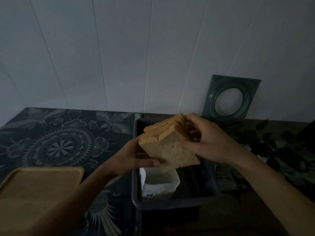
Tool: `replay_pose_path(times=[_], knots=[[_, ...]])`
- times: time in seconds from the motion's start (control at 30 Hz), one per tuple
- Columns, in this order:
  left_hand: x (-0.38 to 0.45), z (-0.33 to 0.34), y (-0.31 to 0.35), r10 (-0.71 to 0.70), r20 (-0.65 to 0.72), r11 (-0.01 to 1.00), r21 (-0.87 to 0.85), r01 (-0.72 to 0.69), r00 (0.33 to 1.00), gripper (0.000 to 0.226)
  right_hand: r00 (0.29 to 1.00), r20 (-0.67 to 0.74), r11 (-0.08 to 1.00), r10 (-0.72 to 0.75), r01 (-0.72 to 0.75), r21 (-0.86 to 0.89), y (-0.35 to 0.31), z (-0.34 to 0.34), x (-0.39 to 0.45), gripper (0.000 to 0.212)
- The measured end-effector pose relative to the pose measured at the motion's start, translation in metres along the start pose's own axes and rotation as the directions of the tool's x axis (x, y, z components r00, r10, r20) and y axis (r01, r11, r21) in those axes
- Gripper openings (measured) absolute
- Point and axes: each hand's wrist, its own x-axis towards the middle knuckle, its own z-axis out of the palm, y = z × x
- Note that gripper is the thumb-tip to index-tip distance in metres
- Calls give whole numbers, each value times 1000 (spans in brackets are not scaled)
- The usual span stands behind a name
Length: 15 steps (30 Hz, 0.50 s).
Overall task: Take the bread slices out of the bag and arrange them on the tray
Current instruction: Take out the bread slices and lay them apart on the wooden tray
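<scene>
Wooden tray (39, 189) lies low and left, beside the left forearm, well apart from the bread slices (167, 145) held aloft over a dark bin (136, 200) with the emptied bag (160, 184) inside. Left hand (131, 159) cups the stack's underside; right hand (206, 140) clamps its far end, so the left-lying tray likely favours the left hand.
</scene>
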Motion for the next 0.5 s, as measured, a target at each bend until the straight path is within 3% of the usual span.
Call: replay_pose_path(times=[0.27,0.5], knots=[[-45,11,3,-12,-145,997,-71,2,989,45,995,66,962,69,-83,261,1,18,-10,58],[-75,-7,9,-67,-194,994,-101,47,979,47,975,182,892,131,-196,407,-5,44,-3,55]])
